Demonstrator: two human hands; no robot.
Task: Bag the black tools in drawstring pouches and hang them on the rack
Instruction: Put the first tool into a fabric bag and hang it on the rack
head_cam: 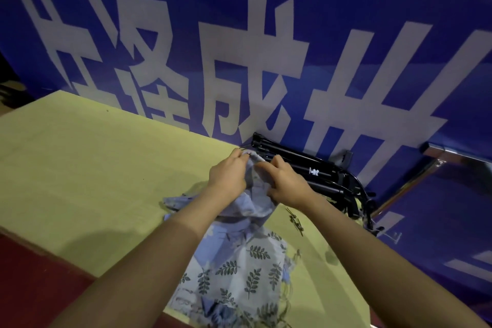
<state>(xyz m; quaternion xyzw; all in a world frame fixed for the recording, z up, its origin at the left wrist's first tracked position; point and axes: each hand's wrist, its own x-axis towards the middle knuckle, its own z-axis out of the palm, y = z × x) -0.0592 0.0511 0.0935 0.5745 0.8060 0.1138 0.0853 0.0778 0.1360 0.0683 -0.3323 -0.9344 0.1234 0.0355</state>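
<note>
Blue banner (346,8) with large white characters backs a yellow-green tabletop (80,168). Both hands work one blue-grey drawstring pouch (254,194): the left hand (227,174) pinches its gathered mouth, the right hand (286,184) grips the cloth beside it. What it contains cannot be told. Black tools (319,172) lie just behind the right grip against the banner; leaf-print pouches (247,269) are heaped nearer.

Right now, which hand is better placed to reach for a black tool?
Probably the right hand: it grips the blue pouch right beside the black tools. The left hand holds the pouch's far side.
</note>
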